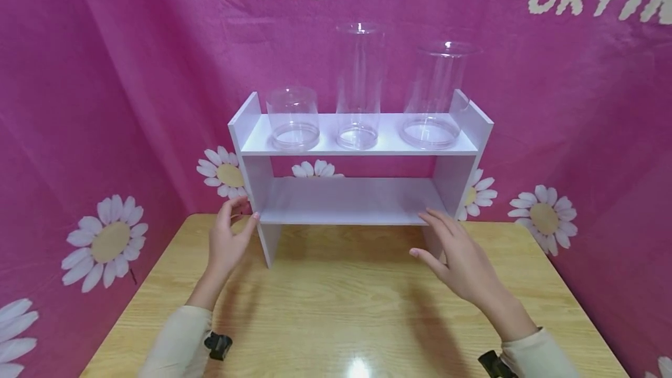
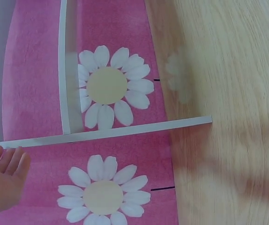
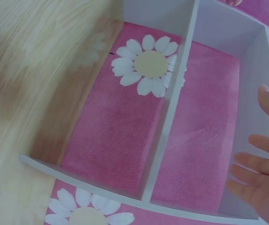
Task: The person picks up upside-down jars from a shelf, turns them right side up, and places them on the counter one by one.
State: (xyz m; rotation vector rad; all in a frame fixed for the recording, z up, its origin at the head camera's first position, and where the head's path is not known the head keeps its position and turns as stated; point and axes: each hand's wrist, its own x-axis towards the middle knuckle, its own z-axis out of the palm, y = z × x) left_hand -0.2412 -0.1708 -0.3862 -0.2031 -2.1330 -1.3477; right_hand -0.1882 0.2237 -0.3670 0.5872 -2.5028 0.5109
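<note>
A white two-tier shelf [image 1: 357,200] stands toward the back of the table. Three clear cylinders line its upper board: a short wide cylinder [image 1: 292,115] on the left, a tall narrow cylinder [image 1: 359,86] in the middle, and a wide-rimmed cylinder [image 1: 434,98] on the right. My left hand [image 1: 228,244] is beside the shelf's left side panel, thumb tip right at its front edge. Near the right end of the lower board, my right hand [image 1: 464,258] reaches forward with fingers extended and thumb apart. Neither hand holds anything.
The wooden table [image 1: 341,308] extends in front of the shelf. Pink cloth [image 1: 157,104] with daisies and white lettering hangs behind and along the sides. Upright end panels, such as the right end panel [image 1: 472,118], rise above the upper board.
</note>
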